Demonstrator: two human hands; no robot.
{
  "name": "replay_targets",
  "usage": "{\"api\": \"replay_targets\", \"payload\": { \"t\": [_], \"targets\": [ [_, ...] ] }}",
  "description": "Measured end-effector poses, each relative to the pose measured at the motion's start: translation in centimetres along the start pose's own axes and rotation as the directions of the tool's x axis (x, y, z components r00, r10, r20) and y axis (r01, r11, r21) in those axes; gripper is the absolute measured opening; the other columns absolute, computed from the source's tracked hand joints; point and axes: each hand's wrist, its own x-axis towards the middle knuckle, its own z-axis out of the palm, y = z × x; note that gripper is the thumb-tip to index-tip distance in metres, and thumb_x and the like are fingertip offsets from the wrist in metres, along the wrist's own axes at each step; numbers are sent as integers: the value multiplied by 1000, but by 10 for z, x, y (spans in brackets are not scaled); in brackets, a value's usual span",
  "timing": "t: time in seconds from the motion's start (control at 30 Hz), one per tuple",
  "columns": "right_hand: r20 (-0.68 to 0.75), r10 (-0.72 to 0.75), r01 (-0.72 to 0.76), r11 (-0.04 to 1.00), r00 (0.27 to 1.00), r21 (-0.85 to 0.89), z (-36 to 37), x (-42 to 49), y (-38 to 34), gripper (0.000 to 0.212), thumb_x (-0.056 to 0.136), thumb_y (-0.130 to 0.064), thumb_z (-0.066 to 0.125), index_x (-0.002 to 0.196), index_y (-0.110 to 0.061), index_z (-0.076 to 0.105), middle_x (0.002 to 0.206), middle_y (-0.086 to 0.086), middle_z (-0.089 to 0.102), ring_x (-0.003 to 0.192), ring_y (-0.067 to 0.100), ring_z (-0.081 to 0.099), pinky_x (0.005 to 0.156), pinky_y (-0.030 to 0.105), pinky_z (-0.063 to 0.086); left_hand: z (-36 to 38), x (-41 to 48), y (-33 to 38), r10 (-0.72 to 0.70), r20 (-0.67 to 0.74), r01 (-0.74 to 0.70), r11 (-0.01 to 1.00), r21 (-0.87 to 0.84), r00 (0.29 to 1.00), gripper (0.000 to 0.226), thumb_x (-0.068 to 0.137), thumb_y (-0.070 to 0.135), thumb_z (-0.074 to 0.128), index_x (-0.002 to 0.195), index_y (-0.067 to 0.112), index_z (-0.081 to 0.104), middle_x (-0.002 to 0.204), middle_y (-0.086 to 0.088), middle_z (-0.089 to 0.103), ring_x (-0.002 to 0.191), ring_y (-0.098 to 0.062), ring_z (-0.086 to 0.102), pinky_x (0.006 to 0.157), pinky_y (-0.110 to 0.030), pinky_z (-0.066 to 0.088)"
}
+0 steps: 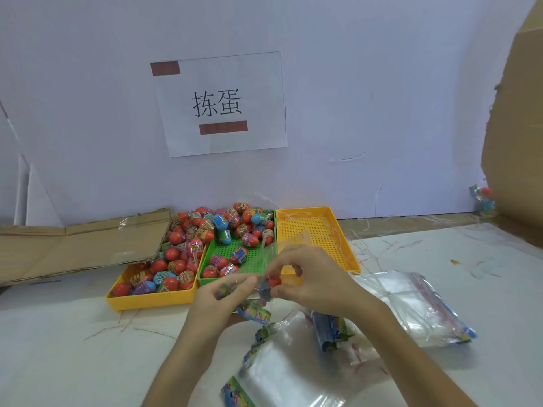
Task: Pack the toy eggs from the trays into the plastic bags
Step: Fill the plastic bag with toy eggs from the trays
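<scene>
White table with three trays against the wall: left yellow tray and green tray hold toy eggs (right yellow tray doesn't). Right hand pinches a red egg at a clear plastic bag the left hand grips.

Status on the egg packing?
Done: right yellow tray holds no eggs. In hand: right hand pinches a red egg at the bag the left hand holds. Left: left yellow tray and green tray hold many eggs.
</scene>
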Motion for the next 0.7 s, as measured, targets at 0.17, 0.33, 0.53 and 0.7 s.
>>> {"api": "replay_targets", "payload": {
  "t": [0.17, 0.33, 0.53, 0.7],
  "targets": [
    [-131, 29, -13, 993, 991, 116, 3, 0, -1, 7, 83, -28, 81, 88, -24, 78, 86, -12, 70, 65, 10, 45, 68, 36, 43, 2, 0, -1, -23, -2, 23, 998, -63, 1000, 40, 65, 45, 79, 97, 21, 83, 103, 0, 79, 92, -14, 74, 79, -36, 62],
    [-95, -12, 19, 997, 995, 74, 5, 0, -5, 7, 85, -26, 79, 91, -22, 79, 76, -18, 64, 68, 16, 48, 65, 37, 44, 6, -1, -1, -29, -1, 29, 983, -179, 1000, 41, 76, 31, 72, 102, 0, 76, 100, -20, 77, 93, -33, 76, 71, -33, 63],
    [-48, -59, 61, 997, 997, 45, 5, 0, -3, 22, 78, -20, 84, 99, -23, 77, 82, -45, 57, 75, -1, 48, 66, 15, 40, 8, -1, 2, -19, -37, 12, 983, -182, 999, 25, 77, 33, 71, 84, 12, 83, 99, -18, 77, 93, -32, 75, 75, -37, 64],
    [-79, -4, 11, 996, 997, 89, 9, 0, -1, 20, 82, -27, 83, 101, -30, 77, 80, -39, 61, 70, 3, 50, 67, 12, 41, 3, 1, 3, -63, -73, 39, 953, -301, 995, 33, 82, 24, 74, 103, -1, 75, 106, -21, 75, 101, -39, 72, 73, -40, 64]
  ]
}}
